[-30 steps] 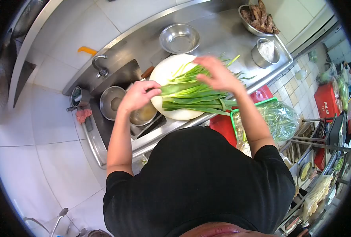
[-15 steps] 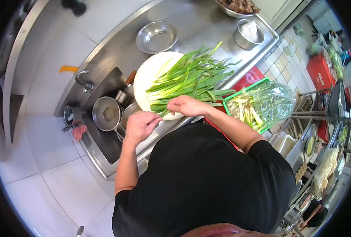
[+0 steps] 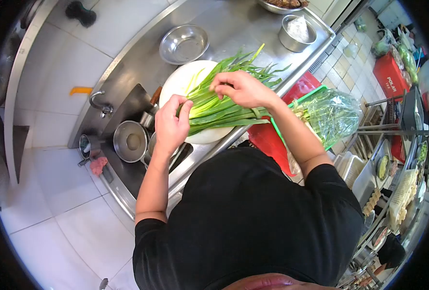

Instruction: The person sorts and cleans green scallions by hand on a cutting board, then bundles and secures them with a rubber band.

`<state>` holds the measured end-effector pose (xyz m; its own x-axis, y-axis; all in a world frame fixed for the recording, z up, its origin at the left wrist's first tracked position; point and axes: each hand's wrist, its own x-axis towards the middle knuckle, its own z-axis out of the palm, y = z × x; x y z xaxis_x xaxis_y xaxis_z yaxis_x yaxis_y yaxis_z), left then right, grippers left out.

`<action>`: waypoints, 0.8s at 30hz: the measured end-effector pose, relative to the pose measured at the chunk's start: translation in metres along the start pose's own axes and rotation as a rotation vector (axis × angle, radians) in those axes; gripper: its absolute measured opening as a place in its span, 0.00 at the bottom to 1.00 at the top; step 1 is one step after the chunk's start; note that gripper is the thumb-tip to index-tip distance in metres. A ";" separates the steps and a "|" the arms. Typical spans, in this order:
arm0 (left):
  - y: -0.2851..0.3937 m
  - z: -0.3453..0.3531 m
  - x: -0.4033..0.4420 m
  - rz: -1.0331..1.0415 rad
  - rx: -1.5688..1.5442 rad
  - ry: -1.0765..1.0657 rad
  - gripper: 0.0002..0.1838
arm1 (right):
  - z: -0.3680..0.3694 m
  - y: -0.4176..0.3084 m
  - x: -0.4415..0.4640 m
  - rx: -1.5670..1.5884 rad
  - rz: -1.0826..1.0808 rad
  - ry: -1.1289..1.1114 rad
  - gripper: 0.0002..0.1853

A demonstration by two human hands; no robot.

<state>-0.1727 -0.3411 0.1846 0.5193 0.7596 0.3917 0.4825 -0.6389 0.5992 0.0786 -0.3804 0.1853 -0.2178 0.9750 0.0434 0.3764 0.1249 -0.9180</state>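
Note:
A big bunch of green onions [image 3: 214,108] lies across a round white board [image 3: 173,88], pale ends toward the left and leaves spread to the upper right. At the pale ends is my left hand [image 3: 171,123], closed with thumb and forefinger at the stalks. My right hand [image 3: 243,89] is over the middle of the leaves, its fingers curled inward; whatever is between its fingertips is too small to make out.
The board spans the steel sink [image 3: 142,99], which holds pans [image 3: 130,140]. Behind are a steel bowl [image 3: 184,44] and a pot with white contents [image 3: 297,36]. At right stand a green crate [image 3: 316,92] with bagged greens and a loaded rack [image 3: 388,130].
Both hands have moved up from the near edge of the bunch, the right one farther onto the leaves. The near stalks now lie along the board. The view has shifted slightly.

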 end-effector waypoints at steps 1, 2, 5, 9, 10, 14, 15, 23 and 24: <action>-0.004 -0.001 0.003 -0.088 -0.024 -0.053 0.07 | -0.004 -0.003 -0.004 -0.050 0.023 -0.046 0.07; -0.004 -0.001 0.004 -0.132 -0.008 -0.108 0.09 | -0.002 0.000 -0.005 -0.049 0.022 -0.041 0.07; 0.000 0.012 0.003 -0.212 -0.194 -0.367 0.10 | 0.014 0.014 -0.014 -0.089 0.007 -0.157 0.11; -0.007 0.032 -0.006 0.026 0.096 -0.405 0.06 | 0.027 0.021 -0.017 -0.195 -0.012 -0.252 0.19; -0.004 0.032 -0.008 0.033 0.099 -0.408 0.06 | 0.027 0.013 -0.019 -0.259 -0.001 -0.275 0.20; 0.009 0.028 -0.018 -0.080 0.208 -0.543 0.10 | 0.045 0.023 -0.030 -0.392 -0.012 -0.194 0.22; 0.012 0.027 -0.021 -0.058 0.217 -0.616 0.12 | 0.052 0.031 -0.032 -0.393 -0.025 -0.178 0.22; 0.015 0.048 -0.042 0.512 0.170 -0.094 0.07 | 0.095 0.064 -0.041 1.456 0.593 -0.006 0.16; 0.017 0.049 -0.046 0.571 0.172 -0.116 0.08 | 0.098 0.063 -0.037 1.351 0.586 0.107 0.15</action>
<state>-0.1538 -0.3930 0.1425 0.7988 0.2787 0.5332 0.2071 -0.9594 0.1913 0.0220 -0.4265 0.0867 -0.2457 0.8411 -0.4819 -0.7339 -0.4862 -0.4744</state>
